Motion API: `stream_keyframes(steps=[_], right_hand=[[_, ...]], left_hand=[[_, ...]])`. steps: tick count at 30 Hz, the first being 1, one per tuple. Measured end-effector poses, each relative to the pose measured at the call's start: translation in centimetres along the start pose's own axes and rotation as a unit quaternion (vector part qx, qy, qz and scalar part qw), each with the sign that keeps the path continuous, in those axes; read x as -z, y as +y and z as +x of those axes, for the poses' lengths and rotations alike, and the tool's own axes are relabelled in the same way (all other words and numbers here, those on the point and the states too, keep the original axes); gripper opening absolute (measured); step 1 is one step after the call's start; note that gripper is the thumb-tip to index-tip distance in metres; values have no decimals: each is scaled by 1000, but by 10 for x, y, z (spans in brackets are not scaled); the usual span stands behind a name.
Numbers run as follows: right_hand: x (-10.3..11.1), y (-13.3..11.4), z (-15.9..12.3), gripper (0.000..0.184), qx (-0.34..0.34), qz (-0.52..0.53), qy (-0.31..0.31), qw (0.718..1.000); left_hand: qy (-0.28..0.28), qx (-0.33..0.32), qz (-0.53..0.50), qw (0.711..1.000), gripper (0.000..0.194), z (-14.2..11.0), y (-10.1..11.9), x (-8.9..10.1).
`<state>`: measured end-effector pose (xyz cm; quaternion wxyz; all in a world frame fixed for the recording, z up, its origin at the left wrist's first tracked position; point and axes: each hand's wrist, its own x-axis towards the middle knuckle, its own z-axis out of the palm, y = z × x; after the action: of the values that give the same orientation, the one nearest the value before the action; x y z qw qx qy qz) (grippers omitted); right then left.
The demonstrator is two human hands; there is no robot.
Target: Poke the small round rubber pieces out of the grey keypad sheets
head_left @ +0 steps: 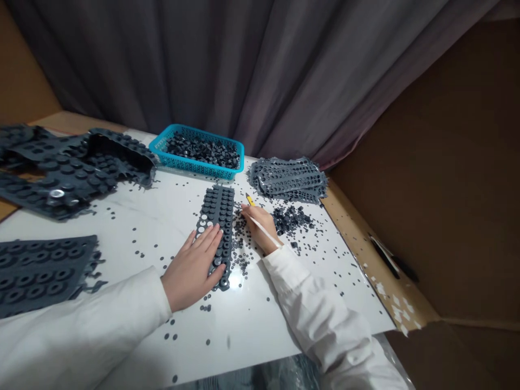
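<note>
A narrow dark grey rubber sheet with rows of round studs (219,203) lies on the white table. My left hand (197,271) rests flat on its lower half, fingers stretched out. Just right of the sheet, my right hand (260,227) is closed in a pinch around a thin white stick (264,232); its working tip is hard to make out. Beyond those fingertips shows a small yellow piece with a dark point (250,200). Small dark discs (242,254) are scattered between the sheet and my right hand, and a heap of dark rubber parts (290,219) sits to the right.
A blue basket (233,172) of small dark parts stands at the back. Perforated grey sheets (288,177) are stacked right of it. Larger studded sheets (77,168) pile up at left, with another ring-patterned sheet (44,271) nearer. A dark, slim tool (384,254) lies by the right cardboard wall.
</note>
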<state>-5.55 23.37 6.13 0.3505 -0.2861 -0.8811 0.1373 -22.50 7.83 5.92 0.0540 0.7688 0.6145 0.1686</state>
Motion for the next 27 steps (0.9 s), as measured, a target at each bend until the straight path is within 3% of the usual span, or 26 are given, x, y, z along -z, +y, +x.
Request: stream_keyframes(steps=[5, 9, 15, 20, 27], right_hand=[[10, -8, -1, 16, -69, 115, 30, 990], [16, -12, -5, 18, -96, 190, 35, 977], [15, -17, -10, 21, -102, 314, -42, 943], [17, -25, -15, 22, -141, 369, -106, 913], [18, -29, -17, 17, -142, 377, -134, 905]], left_hand=[[9, 23, -60, 998, 54, 5, -2, 12], [41, 69, -97, 992, 33, 27, -7, 28], [7, 81, -124, 989, 13, 57, -16, 30], [8, 60, -172, 983, 11, 54, -21, 25], [4, 31, -169, 985, 14, 51, -21, 25]])
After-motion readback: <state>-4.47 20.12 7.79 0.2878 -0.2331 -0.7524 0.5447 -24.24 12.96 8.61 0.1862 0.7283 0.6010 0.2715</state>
